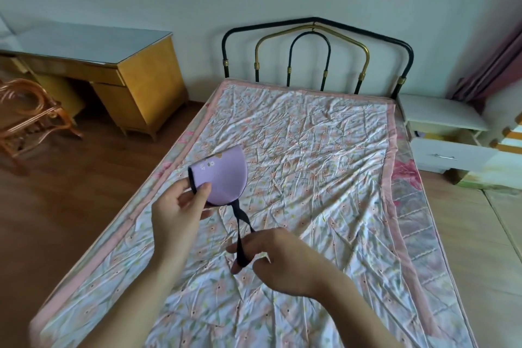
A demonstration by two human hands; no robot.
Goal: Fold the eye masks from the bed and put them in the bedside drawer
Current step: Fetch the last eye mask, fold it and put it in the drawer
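A lilac eye mask (223, 175), folded in half with a dark edge, is held above the bed (310, 150). My left hand (180, 212) pinches its folded end between thumb and fingers. The mask's black elastic strap (243, 223) hangs down from it and loops around the fingers of my right hand (282, 260), which pulls it taut lower down. At the far right of the bed stands the white bedside cabinet (443, 121), its drawer (449, 155) pulled out. No other mask shows on the sheet.
The floral sheet is wrinkled, with a black and gold metal headboard (316, 56) at the far end. A yellow wooden desk (121, 70) and a rattan chair (28, 113) stand on the left. A dark red curtain (494, 65) hangs at right.
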